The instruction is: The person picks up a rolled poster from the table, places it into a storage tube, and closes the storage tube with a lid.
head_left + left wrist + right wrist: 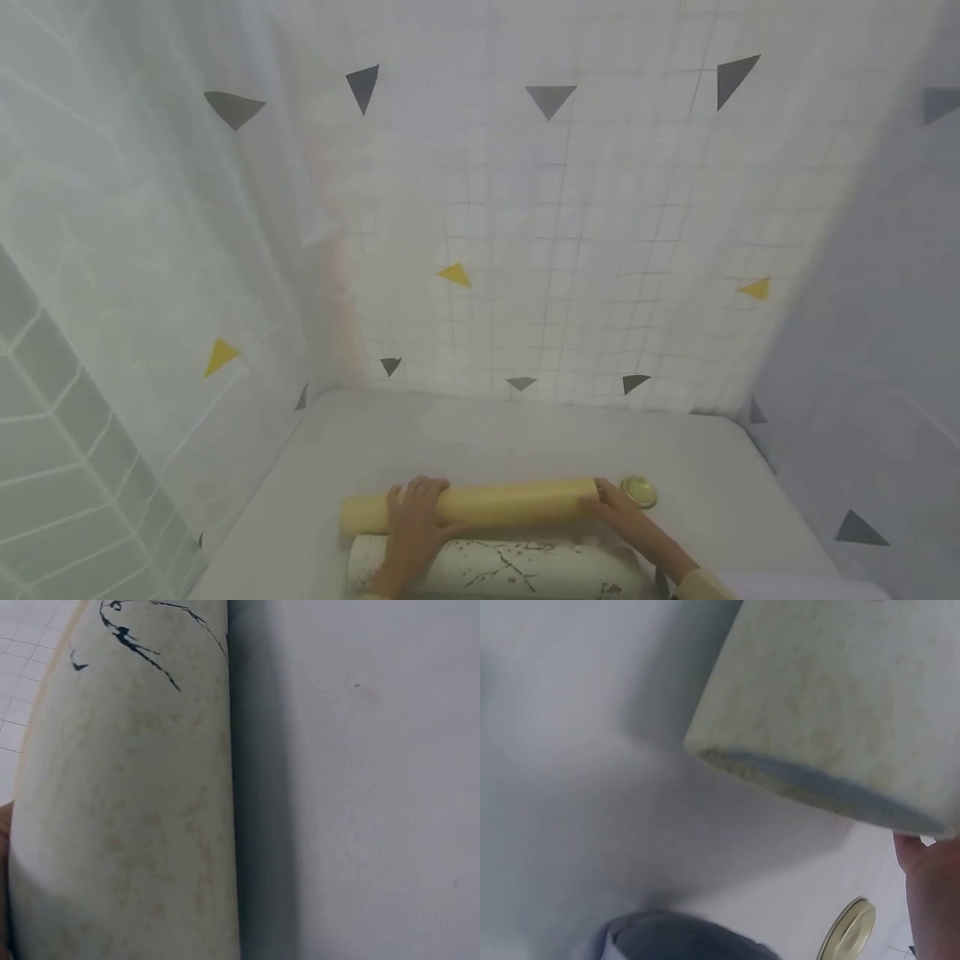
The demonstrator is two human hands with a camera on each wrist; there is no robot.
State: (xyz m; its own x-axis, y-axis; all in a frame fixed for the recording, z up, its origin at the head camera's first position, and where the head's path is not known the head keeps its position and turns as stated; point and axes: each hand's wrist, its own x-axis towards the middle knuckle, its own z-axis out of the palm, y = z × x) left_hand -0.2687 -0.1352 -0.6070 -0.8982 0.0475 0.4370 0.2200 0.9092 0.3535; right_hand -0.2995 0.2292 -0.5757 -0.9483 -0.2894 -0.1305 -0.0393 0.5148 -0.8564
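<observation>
A yellow cylindrical tube (517, 505) lies crosswise on the white surface. Beside its near side is a thicker white hollow roll with a printed blossom-branch pattern (517, 567). My left hand (416, 521) grips the yellow tube near its left end, fingers over the top and thumb spread along the near side. At the tube's right end, my right hand (622, 515) holds the rim, with its fingertips partly hidden at the end. A round gold lid (639, 491) lies just past that hand. The right wrist view shows the open end of the patterned roll (817, 780).
A white sheet-like surface (525, 437) extends behind the tubes. Pale hanging walls (600, 208) with grey and yellow triangles enclose the back and sides. Another white roll-like object (795, 586) is at the lower right, by my right sleeve (703, 585).
</observation>
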